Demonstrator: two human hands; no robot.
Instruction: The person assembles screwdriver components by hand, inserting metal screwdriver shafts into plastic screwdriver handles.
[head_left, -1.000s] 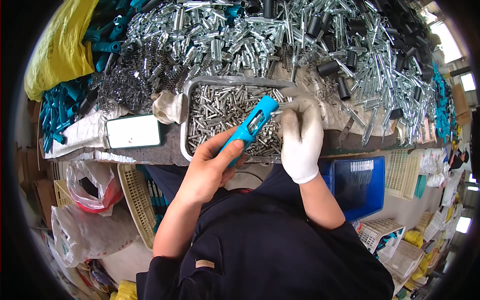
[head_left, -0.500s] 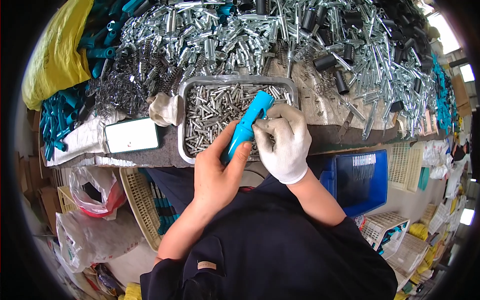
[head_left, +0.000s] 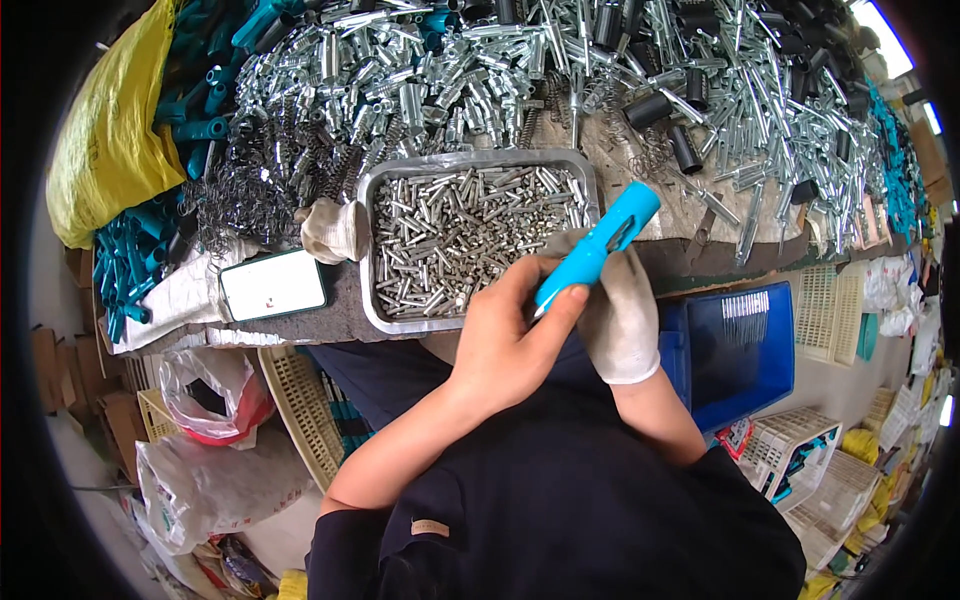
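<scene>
In the head view, a bright blue plastic handle [head_left: 598,247] is held slanting up to the right, just in front of the near edge of the workbench [head_left: 330,322]. The bare left hand [head_left: 510,335] is closed around the lower end of the handle, with the thumb pressed along it. The right hand [head_left: 612,305], covered by a white glove, is curled behind and under the middle of the handle, touching it; whether it truly grips it cannot be told. Just to the left of the hands, a metal tray [head_left: 385,318] filled with small silver pins is seen on the workbench. A phone [head_left: 273,285] lies left of the tray, with a spare glove [head_left: 335,229] bunched between them. Silver tubes and springs are heaped beyond the tray, and a blue bin [head_left: 735,345] stands lower right.
</scene>
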